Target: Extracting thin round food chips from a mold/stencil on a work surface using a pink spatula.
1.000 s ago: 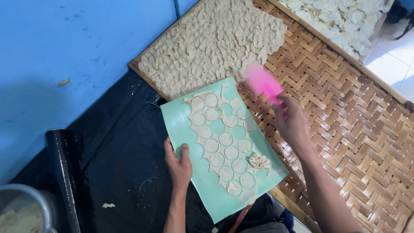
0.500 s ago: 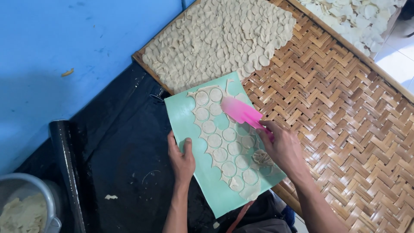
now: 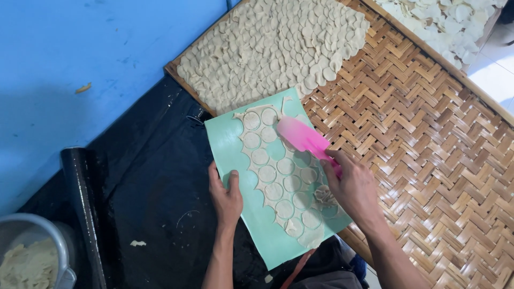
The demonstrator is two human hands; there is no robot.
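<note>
A mint-green flat board (image 3: 231, 155) lies tilted across the edge of a woven bamboo tray (image 3: 428, 144). Thin dough (image 3: 278, 176) cut into many small round discs covers the board. My left hand (image 3: 225, 195) grips the board's left edge, thumb on top. My right hand (image 3: 350, 184) holds a pink spatula (image 3: 302, 136) by its handle; its blade lies flat on the discs near the board's top. A small crumpled scrap of dough (image 3: 324, 195) sits by my right palm.
Many pale dough discs (image 3: 273, 45) lie overlapping on the bamboo tray's far part. A second tray of white discs (image 3: 444, 21) stands at top right. Black plastic sheet (image 3: 144, 182), a black roll (image 3: 85, 208) and a metal bowl of dough scraps (image 3: 32, 257) are at left.
My right hand has brought the pink spatula down from above the tray onto the discs at the board's top. The left hand still holds the board's edge.
</note>
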